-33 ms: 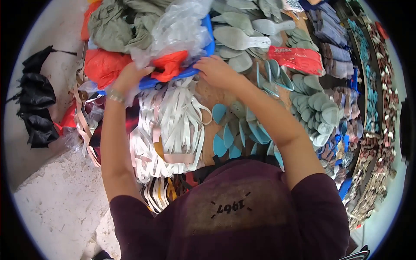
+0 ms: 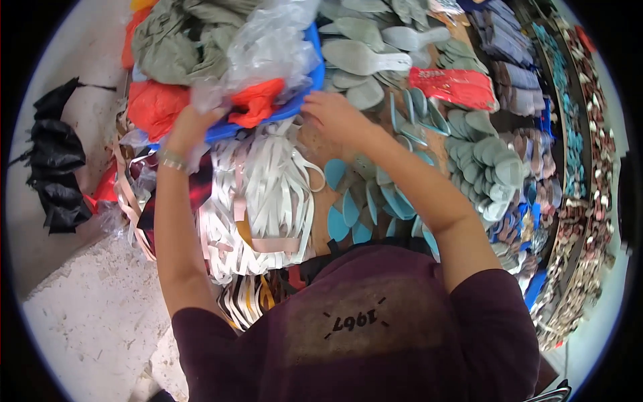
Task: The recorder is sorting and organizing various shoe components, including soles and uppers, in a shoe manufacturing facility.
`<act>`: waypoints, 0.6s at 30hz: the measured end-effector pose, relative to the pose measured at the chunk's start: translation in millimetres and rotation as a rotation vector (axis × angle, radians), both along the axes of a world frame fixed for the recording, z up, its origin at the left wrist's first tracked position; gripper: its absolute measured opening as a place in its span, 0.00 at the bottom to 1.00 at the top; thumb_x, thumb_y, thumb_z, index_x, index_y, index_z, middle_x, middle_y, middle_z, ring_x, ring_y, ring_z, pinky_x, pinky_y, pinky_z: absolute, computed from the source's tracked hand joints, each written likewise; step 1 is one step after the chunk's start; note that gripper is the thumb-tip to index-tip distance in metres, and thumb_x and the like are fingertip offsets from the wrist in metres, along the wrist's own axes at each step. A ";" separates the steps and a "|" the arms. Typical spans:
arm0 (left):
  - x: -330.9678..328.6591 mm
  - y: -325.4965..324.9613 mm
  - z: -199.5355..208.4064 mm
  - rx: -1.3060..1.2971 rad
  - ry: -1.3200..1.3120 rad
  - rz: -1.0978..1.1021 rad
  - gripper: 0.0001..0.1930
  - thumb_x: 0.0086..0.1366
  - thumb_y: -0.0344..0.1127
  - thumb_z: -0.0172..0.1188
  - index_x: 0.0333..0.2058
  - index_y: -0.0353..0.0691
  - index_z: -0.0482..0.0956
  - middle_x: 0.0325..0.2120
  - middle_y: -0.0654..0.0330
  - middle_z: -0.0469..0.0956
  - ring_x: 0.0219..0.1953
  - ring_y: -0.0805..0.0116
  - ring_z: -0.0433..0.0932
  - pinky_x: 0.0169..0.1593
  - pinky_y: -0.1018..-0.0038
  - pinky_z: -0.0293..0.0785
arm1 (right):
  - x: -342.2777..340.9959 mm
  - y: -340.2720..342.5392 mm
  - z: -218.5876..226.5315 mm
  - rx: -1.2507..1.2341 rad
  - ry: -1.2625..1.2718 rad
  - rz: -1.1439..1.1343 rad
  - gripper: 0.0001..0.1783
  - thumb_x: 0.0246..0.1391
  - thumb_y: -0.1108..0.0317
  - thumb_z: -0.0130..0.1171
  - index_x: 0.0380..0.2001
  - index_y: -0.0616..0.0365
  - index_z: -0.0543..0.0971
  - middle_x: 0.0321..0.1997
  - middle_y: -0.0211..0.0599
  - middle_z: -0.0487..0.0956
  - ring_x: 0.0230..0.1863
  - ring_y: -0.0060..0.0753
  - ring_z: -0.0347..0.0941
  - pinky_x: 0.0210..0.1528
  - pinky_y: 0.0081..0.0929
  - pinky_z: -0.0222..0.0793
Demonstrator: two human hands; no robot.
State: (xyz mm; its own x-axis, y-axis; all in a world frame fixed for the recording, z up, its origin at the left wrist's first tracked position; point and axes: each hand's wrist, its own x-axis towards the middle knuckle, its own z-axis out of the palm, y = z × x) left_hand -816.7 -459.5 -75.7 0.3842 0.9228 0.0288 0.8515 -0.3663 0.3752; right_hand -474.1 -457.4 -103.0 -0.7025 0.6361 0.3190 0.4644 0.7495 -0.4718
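Observation:
Beside the red bundle, my left hand (image 2: 190, 128) is at the front rim of a blue plastic tray (image 2: 293, 107). Motion smears its fingers, and thin clear plastic lies against it. My right hand (image 2: 335, 115) is by the tray's right front corner, fingers loosely apart, with nothing visible in them; whether they touch the rim I cannot tell. In the tray lie a crumpled clear plastic bag (image 2: 268, 50), an olive-grey cloth (image 2: 167, 43) and red plastic (image 2: 258, 100). White straps (image 2: 268, 187) form a thick bundle in front of the tray.
Blue-lined soles (image 2: 345, 208) stand right of the straps. Grey soles (image 2: 368, 60) and a red packet (image 2: 455, 87) lie beyond. Stacked shoe parts (image 2: 516, 87) fill the right side. A black umbrella (image 2: 59, 161) is at the left wall.
My right hand has shifted slightly right, away from the tray's rim. The left hand is more blurred. The whole view has moved a little.

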 end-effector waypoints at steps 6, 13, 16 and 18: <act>105.9 -104.9 45.2 -0.493 -0.759 0.240 0.16 0.64 0.40 0.53 0.45 0.35 0.76 0.36 0.60 0.77 0.44 0.69 0.73 0.52 0.71 0.66 | 95.2 -183.7 59.2 -1.209 0.071 0.160 0.18 0.58 0.63 0.52 0.51 0.55 0.74 0.50 0.39 0.76 0.52 0.37 0.72 0.54 0.31 0.65; 246.6 -271.9 -26.5 -1.410 -0.919 0.007 0.15 0.63 0.37 0.55 0.46 0.37 0.77 0.38 0.59 0.79 0.43 0.71 0.75 0.49 0.73 0.69 | 167.2 -288.1 -16.8 -1.642 0.154 0.238 0.24 0.64 0.53 0.42 0.58 0.52 0.70 0.57 0.37 0.73 0.57 0.33 0.68 0.61 0.29 0.57; 267.3 -315.4 -40.5 -1.496 -0.817 0.076 0.19 0.67 0.38 0.48 0.53 0.34 0.70 0.42 0.58 0.76 0.47 0.67 0.73 0.57 0.67 0.63 | 193.5 -319.9 -32.1 -1.528 0.128 0.158 0.26 0.65 0.51 0.39 0.59 0.53 0.68 0.59 0.38 0.70 0.60 0.37 0.65 0.62 0.31 0.55; 277.5 -324.1 -38.3 -1.499 -0.686 -0.035 0.19 0.67 0.39 0.49 0.53 0.35 0.71 0.42 0.57 0.76 0.47 0.66 0.73 0.56 0.67 0.64 | 231.0 -360.0 -80.7 -1.524 0.114 0.100 0.29 0.65 0.48 0.36 0.60 0.55 0.66 0.62 0.39 0.67 0.64 0.39 0.61 0.65 0.32 0.51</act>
